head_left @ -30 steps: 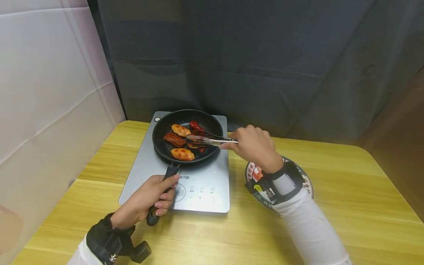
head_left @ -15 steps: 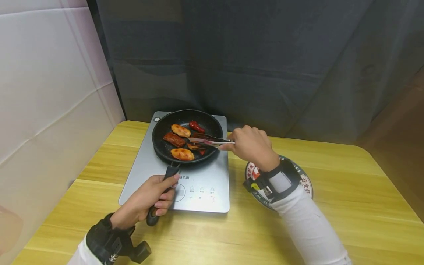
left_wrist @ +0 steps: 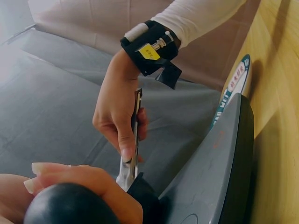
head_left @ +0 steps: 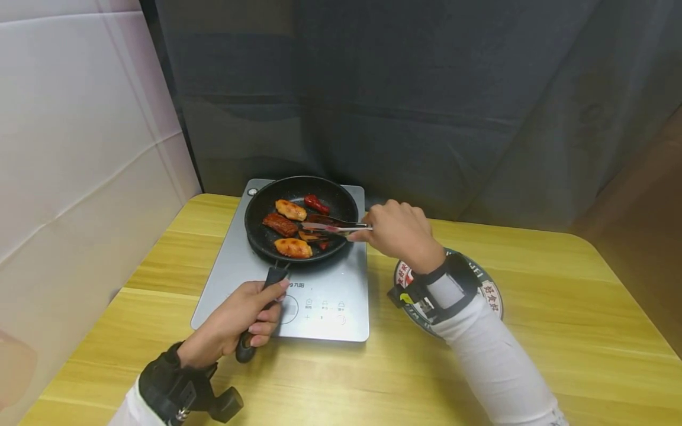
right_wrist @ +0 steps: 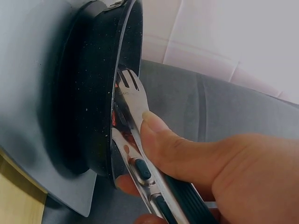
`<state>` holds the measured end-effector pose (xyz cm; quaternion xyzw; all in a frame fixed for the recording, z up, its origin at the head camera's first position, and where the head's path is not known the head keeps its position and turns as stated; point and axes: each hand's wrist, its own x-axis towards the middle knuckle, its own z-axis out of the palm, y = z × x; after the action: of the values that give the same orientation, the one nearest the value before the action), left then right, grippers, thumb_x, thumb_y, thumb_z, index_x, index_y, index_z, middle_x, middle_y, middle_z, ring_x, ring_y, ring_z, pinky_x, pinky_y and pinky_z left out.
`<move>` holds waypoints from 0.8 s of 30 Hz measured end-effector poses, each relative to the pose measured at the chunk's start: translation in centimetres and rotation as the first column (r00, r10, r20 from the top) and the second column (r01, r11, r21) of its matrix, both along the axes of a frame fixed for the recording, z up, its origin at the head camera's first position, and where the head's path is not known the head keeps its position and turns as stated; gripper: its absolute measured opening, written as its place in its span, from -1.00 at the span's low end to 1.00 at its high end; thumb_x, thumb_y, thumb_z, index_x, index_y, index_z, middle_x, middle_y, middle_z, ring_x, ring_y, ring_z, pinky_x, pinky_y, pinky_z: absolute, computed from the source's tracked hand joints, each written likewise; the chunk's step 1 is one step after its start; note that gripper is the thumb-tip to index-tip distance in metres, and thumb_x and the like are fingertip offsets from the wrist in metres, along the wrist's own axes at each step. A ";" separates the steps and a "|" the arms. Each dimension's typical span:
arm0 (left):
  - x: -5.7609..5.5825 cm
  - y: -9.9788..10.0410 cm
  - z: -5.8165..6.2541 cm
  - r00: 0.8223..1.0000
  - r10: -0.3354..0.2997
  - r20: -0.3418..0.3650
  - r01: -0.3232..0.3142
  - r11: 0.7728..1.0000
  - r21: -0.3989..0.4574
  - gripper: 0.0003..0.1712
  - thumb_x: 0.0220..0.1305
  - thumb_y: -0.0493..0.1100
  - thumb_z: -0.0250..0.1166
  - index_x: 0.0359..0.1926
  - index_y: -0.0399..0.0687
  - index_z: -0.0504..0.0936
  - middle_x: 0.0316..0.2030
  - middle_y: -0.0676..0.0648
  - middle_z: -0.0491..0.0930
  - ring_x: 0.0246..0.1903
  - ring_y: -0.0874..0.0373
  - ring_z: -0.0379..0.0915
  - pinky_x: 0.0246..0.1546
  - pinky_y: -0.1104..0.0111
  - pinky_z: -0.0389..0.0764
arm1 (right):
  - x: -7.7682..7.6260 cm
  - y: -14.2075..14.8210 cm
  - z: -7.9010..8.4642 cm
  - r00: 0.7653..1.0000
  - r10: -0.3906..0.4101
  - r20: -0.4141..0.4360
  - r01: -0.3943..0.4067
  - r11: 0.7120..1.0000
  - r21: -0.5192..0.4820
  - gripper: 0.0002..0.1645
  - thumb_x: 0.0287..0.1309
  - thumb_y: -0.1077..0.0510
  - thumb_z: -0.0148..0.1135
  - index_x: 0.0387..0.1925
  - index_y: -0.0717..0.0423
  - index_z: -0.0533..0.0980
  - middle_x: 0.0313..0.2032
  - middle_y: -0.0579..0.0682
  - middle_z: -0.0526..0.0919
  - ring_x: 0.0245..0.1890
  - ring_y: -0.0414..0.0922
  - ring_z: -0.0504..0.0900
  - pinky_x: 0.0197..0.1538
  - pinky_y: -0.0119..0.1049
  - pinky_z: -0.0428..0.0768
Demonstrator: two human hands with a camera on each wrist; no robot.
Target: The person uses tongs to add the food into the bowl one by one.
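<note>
My left hand (head_left: 249, 316) grips the black handle (head_left: 277, 276) of a frying pan (head_left: 260, 188) on a silver induction cooktop (head_left: 341, 290). My right hand (head_left: 396, 231) holds metal tongs (head_left: 351, 226) from above, and their tips reach low into the pan's right half. In the right wrist view, the tongs' arms (right_wrist: 135, 100) stand apart at the pan's rim. Two golden wing-shaped pieces (head_left: 293, 248), a dark red-brown slab of meat (head_left: 280, 225) and a red drumstick-shaped piece (head_left: 317, 204) lie in the pan. Orange and red bits (head_left: 309, 236) are partly hidden under the tongs.
A round plate (head_left: 491, 290) with a green rim and printed characters sits right of the cooktop, partly covered by my right forearm. Behind the wooden table (head_left: 575, 284) hangs a dark cloth (head_left: 405, 106); a white panel (head_left: 80, 130) stands at the left.
My right hand and the tongs have shifted slightly left and the tips sit a little nearer to me, so more of the red drumstick-shaped piece shows. My left hand and the pan stay in place.
</note>
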<state>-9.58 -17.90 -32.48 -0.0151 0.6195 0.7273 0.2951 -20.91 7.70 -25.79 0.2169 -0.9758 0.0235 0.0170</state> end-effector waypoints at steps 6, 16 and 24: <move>0.0 0.0 0.0 1.000 0.001 0.002 -0.001 1.000 -0.002 -0.52 0.46 0.09 0.02 -0.49 -0.14 0.21 -0.74 0.11 0.13 -0.83 0.34 0.04 -0.87 0.53 0.19 | 0.2 -0.3 0.2 1.000 -0.007 -0.015 0.007 1.000 0.018 -0.58 0.06 -0.35 0.28 -0.39 -0.13 0.68 -0.70 -0.13 0.35 -0.65 -0.11 0.38 -0.72 -0.28 0.21; 0.0 0.0 0.0 1.000 0.009 0.009 -0.009 1.000 -0.001 -0.47 0.43 0.12 0.06 -0.56 -0.12 0.23 -0.75 0.11 0.13 -0.84 0.34 0.04 -0.87 0.52 0.17 | 0.4 -0.6 0.4 0.998 -0.059 0.016 0.059 0.998 0.030 -0.47 0.02 -0.40 0.28 -0.14 -0.17 0.69 -0.49 -0.11 0.57 -0.57 -0.09 0.49 -0.68 -0.23 0.36; 0.0 0.1 -0.1 1.000 0.014 0.003 -0.014 1.000 -0.002 -0.50 0.44 0.11 0.04 -0.51 -0.13 0.22 -0.74 0.11 0.13 -0.83 0.34 0.04 -0.87 0.52 0.18 | 0.6 -0.5 0.3 0.998 -0.051 0.028 0.050 0.999 0.019 -0.41 0.02 -0.40 0.27 -0.03 -0.15 0.65 -0.40 -0.08 0.62 -0.56 -0.09 0.50 -0.68 -0.24 0.38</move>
<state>-9.57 -17.83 -32.54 -0.0210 0.6197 0.7287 0.2908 -20.30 7.21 -25.53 0.1919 -0.9813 0.0169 0.0019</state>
